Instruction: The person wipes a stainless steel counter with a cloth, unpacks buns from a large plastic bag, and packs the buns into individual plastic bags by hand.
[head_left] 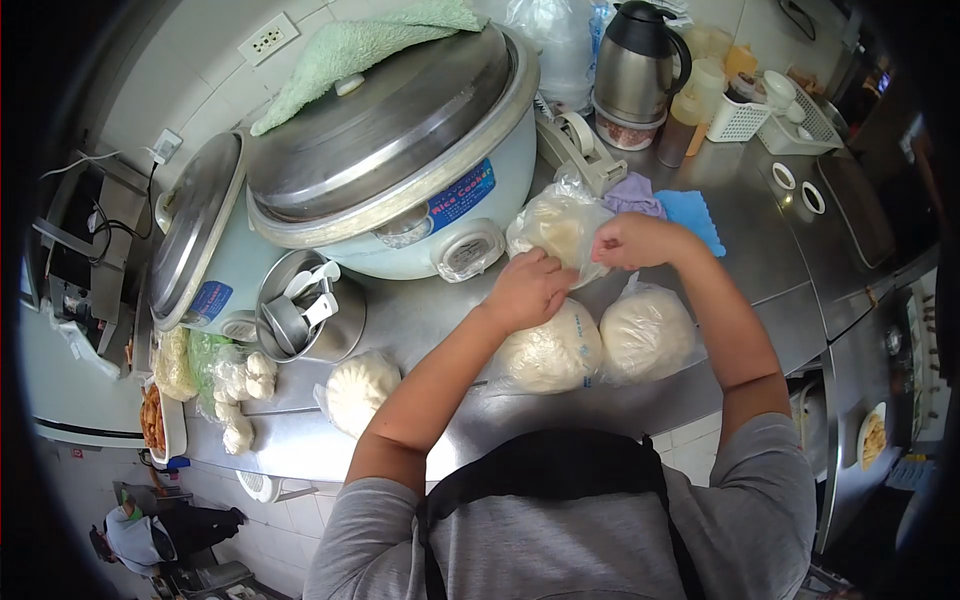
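Observation:
A clear plastic bag [548, 222] with something white inside, perhaps rice, lies at the middle of the steel counter, in front of the tape dispenser [585, 150]. My left hand [530, 290] is closed at its near edge, fingers curled on the plastic. On the right side, my right hand [640, 242] pinches the gathered plastic of the same bag. Just below my left hand rests a round filled white bag [552, 352], with a second filled bag [650, 338] beside it. Another white bag [362, 393] sits left of my left forearm.
Two rice cookers [385, 130] stand at the back left. A steel pot [340, 320] holds scoops. Purple cloth [637, 195] and blue cloth [694, 218] lie behind my right hand, near a thermos [632, 60] and bottles [685, 118]. Another person [150, 535] is far off at lower left.

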